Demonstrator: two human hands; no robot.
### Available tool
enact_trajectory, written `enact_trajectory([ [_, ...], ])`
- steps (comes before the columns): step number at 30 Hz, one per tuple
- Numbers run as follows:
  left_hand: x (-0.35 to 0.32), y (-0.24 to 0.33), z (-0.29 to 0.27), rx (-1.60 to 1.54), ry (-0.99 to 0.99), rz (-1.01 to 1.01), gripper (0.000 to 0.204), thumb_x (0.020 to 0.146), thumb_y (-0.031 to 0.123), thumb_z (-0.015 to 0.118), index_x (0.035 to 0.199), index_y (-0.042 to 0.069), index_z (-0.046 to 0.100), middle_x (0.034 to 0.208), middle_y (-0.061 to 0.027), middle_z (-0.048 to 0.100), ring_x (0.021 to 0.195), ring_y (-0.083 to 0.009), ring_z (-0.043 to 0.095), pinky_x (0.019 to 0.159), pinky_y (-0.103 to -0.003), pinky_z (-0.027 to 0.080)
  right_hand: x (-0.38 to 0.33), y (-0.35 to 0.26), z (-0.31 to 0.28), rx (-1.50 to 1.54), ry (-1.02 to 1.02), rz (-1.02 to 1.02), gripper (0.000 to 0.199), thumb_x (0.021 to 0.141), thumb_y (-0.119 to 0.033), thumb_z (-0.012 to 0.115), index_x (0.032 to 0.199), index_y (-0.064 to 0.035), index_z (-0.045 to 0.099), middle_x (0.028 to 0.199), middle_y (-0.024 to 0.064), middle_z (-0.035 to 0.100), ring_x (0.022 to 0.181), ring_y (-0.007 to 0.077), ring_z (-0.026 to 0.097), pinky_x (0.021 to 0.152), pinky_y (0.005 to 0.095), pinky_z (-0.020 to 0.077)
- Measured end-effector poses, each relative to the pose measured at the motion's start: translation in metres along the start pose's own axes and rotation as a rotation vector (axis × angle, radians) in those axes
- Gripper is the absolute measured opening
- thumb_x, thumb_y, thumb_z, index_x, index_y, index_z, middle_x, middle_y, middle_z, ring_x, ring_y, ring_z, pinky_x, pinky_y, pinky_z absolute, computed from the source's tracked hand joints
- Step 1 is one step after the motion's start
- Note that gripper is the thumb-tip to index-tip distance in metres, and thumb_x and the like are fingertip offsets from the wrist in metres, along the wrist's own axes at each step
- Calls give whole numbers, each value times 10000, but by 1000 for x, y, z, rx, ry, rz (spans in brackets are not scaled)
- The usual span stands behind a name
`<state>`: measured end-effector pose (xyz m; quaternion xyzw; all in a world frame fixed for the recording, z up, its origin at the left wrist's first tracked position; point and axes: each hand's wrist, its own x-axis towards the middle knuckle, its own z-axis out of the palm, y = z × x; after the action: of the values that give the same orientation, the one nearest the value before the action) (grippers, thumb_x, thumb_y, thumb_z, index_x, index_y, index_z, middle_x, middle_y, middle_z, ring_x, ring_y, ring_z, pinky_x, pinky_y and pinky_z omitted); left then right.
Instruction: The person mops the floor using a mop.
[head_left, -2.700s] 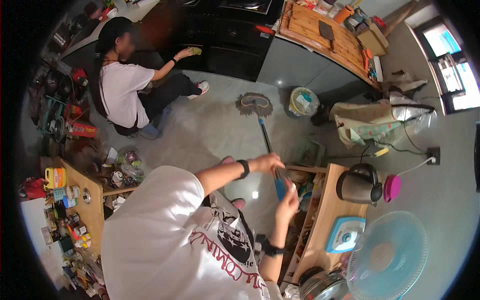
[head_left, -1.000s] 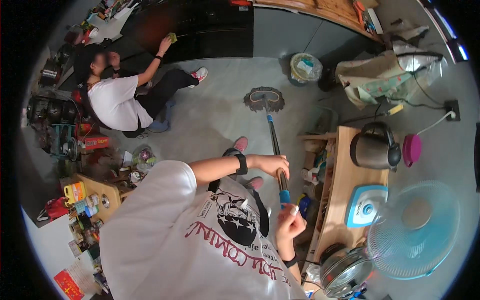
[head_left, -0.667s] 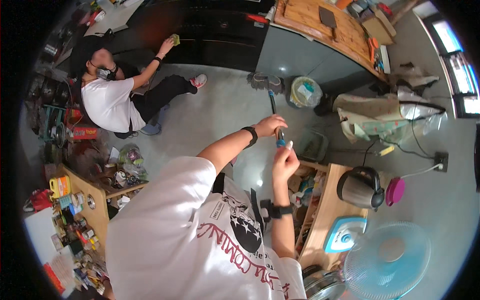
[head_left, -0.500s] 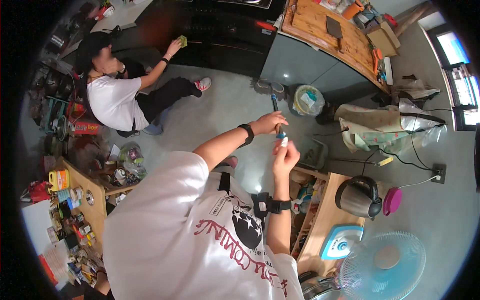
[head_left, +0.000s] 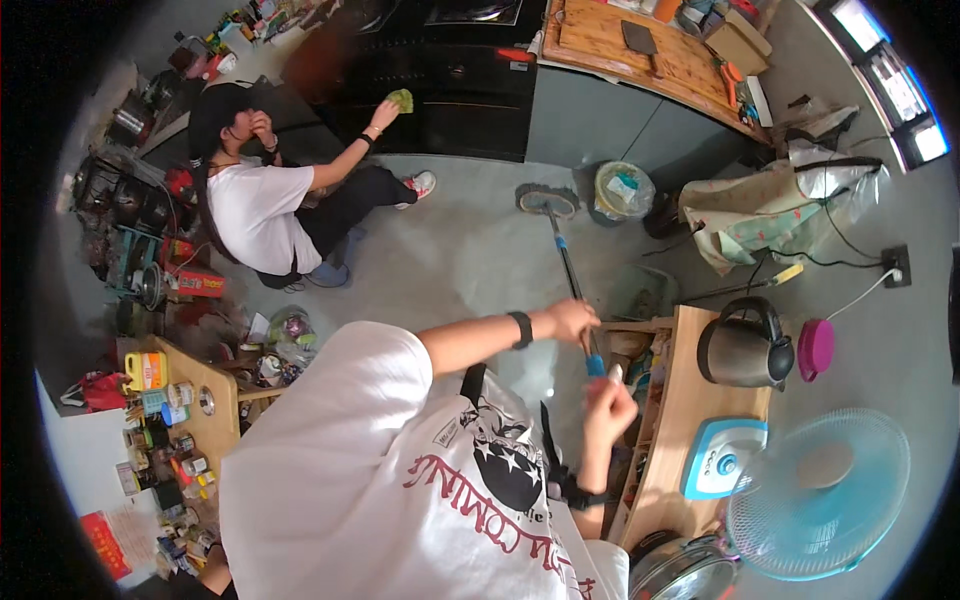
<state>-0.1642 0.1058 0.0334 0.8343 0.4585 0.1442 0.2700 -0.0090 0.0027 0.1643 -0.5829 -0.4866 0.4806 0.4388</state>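
Observation:
A long-handled mop [head_left: 566, 258] with a dark pole, blue sleeves and a flat greyish head [head_left: 547, 203] slants across the grey floor. Its head rests on the floor beside a lined bin. My left hand [head_left: 573, 322] is closed around the pole below its upper blue sleeve. Nearer to me, my right hand [head_left: 609, 408] is closed at the top end of the pole, where a white tip shows by the fingers; the hand is slightly blurred.
At left a person [head_left: 260, 195] sits low, holding a green cloth [head_left: 401, 100] against dark cabinet fronts. A bin [head_left: 622, 192] stands by the grey cabinets. To my right are a wooden shelf unit [head_left: 690, 345], a kettle [head_left: 745, 345] and a fan [head_left: 820, 490]. Clutter lines the left side.
Both hands have drawn back toward me and the shelf unit, still on the mop. Its head has come away from the cabinets, and more pole shows. The view has shifted.

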Motion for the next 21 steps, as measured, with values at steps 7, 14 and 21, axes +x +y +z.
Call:
enact_trajectory([
  [7, -43, 141, 59, 140, -354, 36, 295, 600, 272, 645, 773, 48, 563, 770, -107, 570, 757, -283, 576, 727, -397, 465, -127, -2, -94, 0, 129, -5, 409, 898, -237, 432, 596, 20, 531, 463, 8, 467, 387, 31, 350, 376, 199, 252],
  [14, -85, 210, 65, 94, -395, 219, 251, 564, 229, 657, 704, 39, 572, 697, -104, 583, 669, -291, 599, 696, -398, 475, -203, -53, -124, -72, 121, 112, 390, 894, -214, 441, 615, 39, 540, 460, -9, 428, 405, 31, 341, 388, 199, 231],
  [21, -67, 230, 88, 139, -348, 340, 181, 511, 217, 628, 513, 44, 573, 521, -113, 560, 537, -298, 579, 474, -382, 461, -204, -10, -152, -2, 417, -124, 480, 919, -242, 367, 531, 19, 475, 543, 95, 562, 430, 109, 488, 453, 241, 399],
])
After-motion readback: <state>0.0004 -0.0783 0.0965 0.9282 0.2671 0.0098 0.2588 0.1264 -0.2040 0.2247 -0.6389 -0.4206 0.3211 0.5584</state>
